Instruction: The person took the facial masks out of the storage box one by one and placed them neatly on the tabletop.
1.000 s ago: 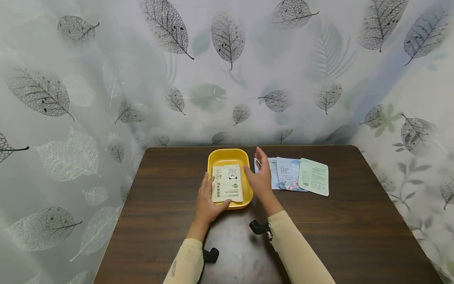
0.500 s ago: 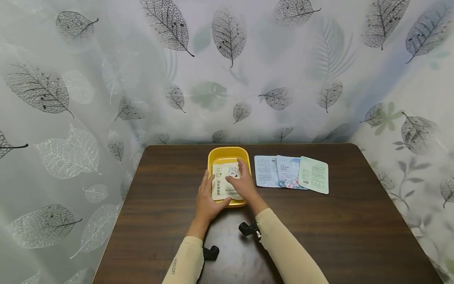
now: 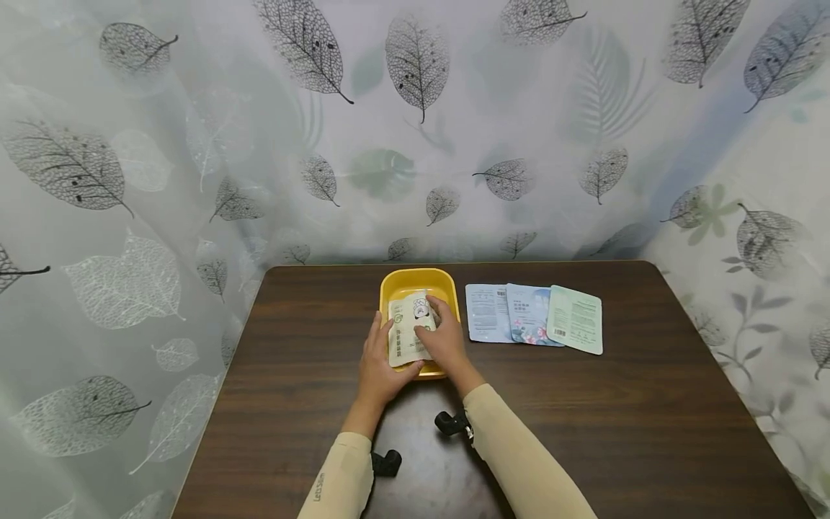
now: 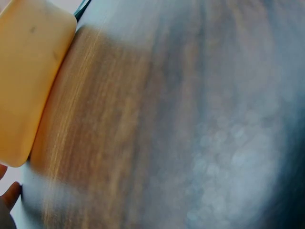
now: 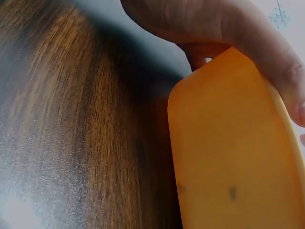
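Packet (image 3: 405, 331), pale and printed with a panda face and some lettering, lies inside the yellow tray (image 3: 418, 272), toward its near end, with a bare strip of tray floor showing beyond it. Its face looks slightly bowed on the right side, which suggests a thin, flexible sleeve that will feel light and bend easily under a pinch. The finish seems fairly matt, so it is unlikely to be very slippery; crumpling or creasing looks a likelier harm than breaking. The right hand (image 3: 450, 346) reaches over the tray's right wall and appears to pinch the packet along its right side, thumb on the printed face; the far fingertips are too hidden to tell how deep they go. That long edge seems a good place to take hold, with a broad, gentle grip near the middle to keep the sheet from folding. The left hand (image 3: 379, 371) is spread around the tray's near left corner, fingers along the side and thumb at the near rim, unclenched. The tray looks like light, smooth plastic that could slide on the tabletop (image 3: 311, 375), so steadying it there seems sensible. Well clear to the right, three overlapping sachets (image 3: 532, 313) lie flat.
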A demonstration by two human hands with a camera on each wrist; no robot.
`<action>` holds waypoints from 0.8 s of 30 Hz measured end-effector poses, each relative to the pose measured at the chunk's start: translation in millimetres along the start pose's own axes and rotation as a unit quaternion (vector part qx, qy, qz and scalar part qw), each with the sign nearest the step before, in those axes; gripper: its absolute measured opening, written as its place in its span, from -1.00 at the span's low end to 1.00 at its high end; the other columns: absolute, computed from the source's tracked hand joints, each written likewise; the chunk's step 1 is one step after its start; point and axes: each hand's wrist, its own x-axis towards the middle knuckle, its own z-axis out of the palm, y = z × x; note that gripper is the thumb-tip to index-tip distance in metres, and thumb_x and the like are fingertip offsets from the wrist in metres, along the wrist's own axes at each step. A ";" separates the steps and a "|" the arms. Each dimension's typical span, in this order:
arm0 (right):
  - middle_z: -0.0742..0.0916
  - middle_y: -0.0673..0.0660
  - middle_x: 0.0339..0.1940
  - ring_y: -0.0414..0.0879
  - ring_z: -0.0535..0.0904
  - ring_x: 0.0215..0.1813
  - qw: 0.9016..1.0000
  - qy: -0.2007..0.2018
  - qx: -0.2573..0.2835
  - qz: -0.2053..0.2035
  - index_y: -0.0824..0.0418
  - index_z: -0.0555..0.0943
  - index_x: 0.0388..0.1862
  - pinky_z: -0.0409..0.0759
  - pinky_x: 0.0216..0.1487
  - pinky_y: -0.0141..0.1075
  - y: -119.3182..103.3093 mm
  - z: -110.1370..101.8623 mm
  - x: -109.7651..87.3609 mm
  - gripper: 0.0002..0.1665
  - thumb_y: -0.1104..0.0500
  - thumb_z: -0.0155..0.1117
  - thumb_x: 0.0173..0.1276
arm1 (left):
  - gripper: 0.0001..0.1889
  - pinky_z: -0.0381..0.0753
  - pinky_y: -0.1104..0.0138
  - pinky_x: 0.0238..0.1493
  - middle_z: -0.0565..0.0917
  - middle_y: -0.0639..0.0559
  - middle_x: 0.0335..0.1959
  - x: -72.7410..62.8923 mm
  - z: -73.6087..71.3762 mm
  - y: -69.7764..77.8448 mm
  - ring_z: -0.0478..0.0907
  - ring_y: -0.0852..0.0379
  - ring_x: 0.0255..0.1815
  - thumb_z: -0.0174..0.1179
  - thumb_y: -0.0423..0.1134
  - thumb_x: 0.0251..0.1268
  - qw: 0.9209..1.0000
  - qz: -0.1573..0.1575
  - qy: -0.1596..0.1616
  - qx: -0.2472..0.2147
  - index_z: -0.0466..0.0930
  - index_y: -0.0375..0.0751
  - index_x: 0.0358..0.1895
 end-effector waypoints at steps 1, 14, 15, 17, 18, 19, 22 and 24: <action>0.55 0.18 0.48 0.15 0.54 0.40 1.000 -0.004 0.019 -0.012 0.12 0.43 0.48 0.56 0.30 0.06 -0.3 -0.9 -0.9 -0.19 0.29 0.41 0.22 | 0.06 0.41 -0.27 0.32 0.13 -0.14 0.67 0.2 -0.2 0.3 0.31 -0.37 0.50 0.52 0.22 -0.17 1.000 0.000 0.001 -0.001 0.36 -0.21 0.47; 0.62 0.25 0.38 0.07 0.67 0.03 0.996 -0.068 -0.052 -0.040 0.14 0.49 0.44 0.68 -0.08 -0.22 2.8 -4.1 -3.5 -0.20 0.23 0.44 0.17 | 0.05 0.35 -0.31 0.35 0.14 -0.19 0.66 -1.6 0.9 0.9 0.28 -0.36 0.53 0.48 0.25 -0.12 1.000 0.002 0.001 0.001 0.35 -0.19 0.48; 0.64 0.26 0.34 0.05 0.65 0.00 0.995 -0.067 -0.068 -0.039 0.15 0.48 0.46 0.67 -0.07 -0.21 2.3 -4.0 -3.2 -0.19 0.20 0.44 0.17 | 0.05 0.34 -0.31 0.36 0.14 -0.19 0.66 -1.9 1.0 0.5 0.28 -0.36 0.53 0.48 0.25 -0.12 1.000 0.002 0.001 0.001 0.35 -0.19 0.48; 0.63 0.25 0.36 0.02 0.64 0.00 0.994 -0.066 -0.083 -0.031 0.16 0.43 0.51 0.66 -0.03 -0.18 1.5 -3.6 -3.2 -0.15 0.16 0.43 0.20 | 0.05 0.33 -0.31 0.37 0.14 -0.18 0.66 -2.5 1.2 -0.3 0.27 -0.34 0.54 0.48 0.26 -0.11 1.000 0.002 0.001 0.002 0.35 -0.19 0.49; 0.63 0.25 0.37 0.01 0.64 -0.01 0.994 -0.066 -0.086 -0.025 0.16 0.40 0.53 0.66 -0.02 -0.17 1.4 -3.5 -3.4 -0.13 0.14 0.42 0.22 | 0.06 0.33 -0.31 0.37 0.13 -0.18 0.66 -2.6 1.2 -0.5 0.26 -0.34 0.55 0.48 0.27 -0.11 1.000 0.002 0.001 0.002 0.34 -0.19 0.49; 0.62 0.24 0.38 0.02 0.64 0.00 0.994 -0.064 -0.088 -0.021 0.16 0.37 0.55 0.66 -0.01 -0.16 1.1 -3.4 -3.4 -0.12 0.13 0.41 0.24 | 0.06 0.33 -0.31 0.37 0.13 -0.17 0.66 -2.6 1.2 -0.7 0.26 -0.33 0.55 0.47 0.28 -0.12 1.000 0.002 0.001 0.002 0.34 -0.18 0.49; 0.61 0.23 0.40 0.03 0.64 0.02 0.994 -0.061 -0.087 -0.013 0.15 0.33 0.58 0.65 0.02 -0.14 0.1 -3.3 -4.1 -0.10 0.10 0.39 0.27 | 0.07 0.35 -0.30 0.36 0.13 -0.17 0.66 -2.3 0.8 -0.6 0.27 -0.33 0.55 0.47 0.29 -0.12 1.000 0.004 0.002 0.004 0.34 -0.18 0.49; 0.60 0.23 0.42 0.05 0.64 0.06 0.994 -0.060 -0.085 -0.014 0.15 0.32 0.58 0.65 0.06 -0.10 -0.5 -3.3 -4.3 -0.11 0.10 0.39 0.28 | 0.07 0.35 -0.30 0.36 0.13 -0.17 0.66 -1.8 0.5 -0.1 0.27 -0.33 0.55 0.47 0.29 -0.12 1.000 0.004 0.001 0.004 0.34 -0.18 0.49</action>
